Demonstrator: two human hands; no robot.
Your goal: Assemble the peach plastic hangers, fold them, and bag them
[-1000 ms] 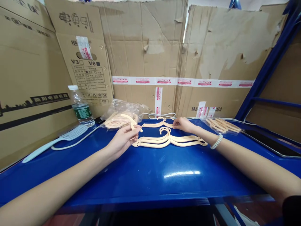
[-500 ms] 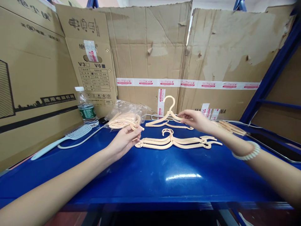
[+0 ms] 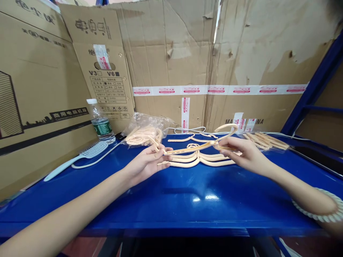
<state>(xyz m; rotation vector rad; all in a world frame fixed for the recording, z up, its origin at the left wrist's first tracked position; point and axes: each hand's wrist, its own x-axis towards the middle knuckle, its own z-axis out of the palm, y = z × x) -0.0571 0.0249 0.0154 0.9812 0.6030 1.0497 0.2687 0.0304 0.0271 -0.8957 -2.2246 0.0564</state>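
Observation:
My right hand [image 3: 242,151] grips a cream plastic clothes hanger [image 3: 191,149], raised above the table and tipped so its hook leans to the right. In my left hand [image 3: 146,162] a small curved cream piece [image 3: 154,143] is pinched between thumb and fingers, at the hanger's left end. Whether the piece and the hanger are joined there I cannot tell. Below and behind them, several similar hangers [image 3: 182,164] lie together on the blue table [image 3: 171,200], partly covered by my hands. Farther back lies one more hanger part [image 3: 179,140].
A clear bag of cream pieces [image 3: 146,134] is at the back left, near a water bottle [image 3: 102,126] and a pale blue hairbrush [image 3: 80,157]. Cream strips [image 3: 264,141] and a black phone-like slab [image 3: 316,159] lie right. Cardboard [image 3: 166,64] walls the back.
My right hand has lifted the hanger off the table, bringing it toward me and tipping it over. Its left end is now at my left hand, which still holds the curved piece.

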